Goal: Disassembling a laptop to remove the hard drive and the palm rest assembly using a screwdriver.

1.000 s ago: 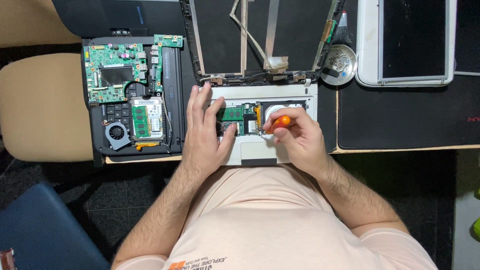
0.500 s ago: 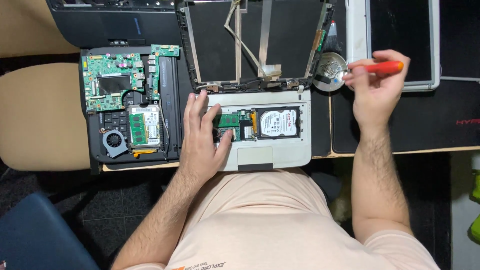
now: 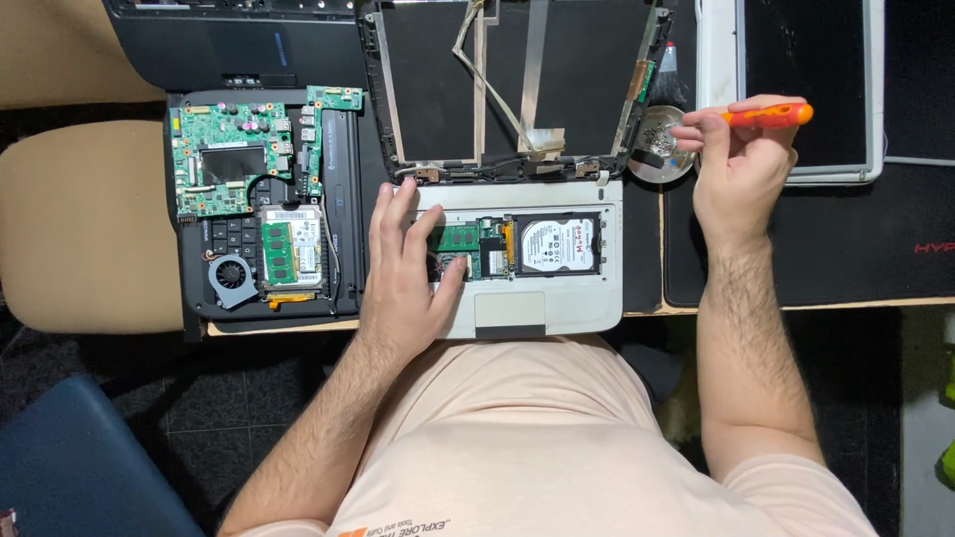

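Note:
My left hand (image 3: 406, 267) lies flat, fingers spread, on the left part of an opened white laptop base (image 3: 587, 308), beside its green memory board (image 3: 460, 239). A silver hard drive (image 3: 558, 244) sits in the base's right bay. My right hand (image 3: 734, 169) is raised at the right and grips an orange-handled screwdriver (image 3: 771, 114). Its fingertips hover over a small round metal dish (image 3: 660, 144) holding several screws. A bare screen frame (image 3: 517, 85) with loose ribbon cables stands open behind the base.
At the left lies a second dismantled black laptop (image 3: 338, 199) with a green motherboard (image 3: 231, 164) and a fan (image 3: 231, 275). A white-framed screen panel (image 3: 796, 89) rests at the back right on a black mat (image 3: 846, 249). A beige chair (image 3: 80, 229) stands left.
My right hand lifted the screwdriver off the hard drive and carried it up and right to the screw dish. The left hand stayed on the white base.

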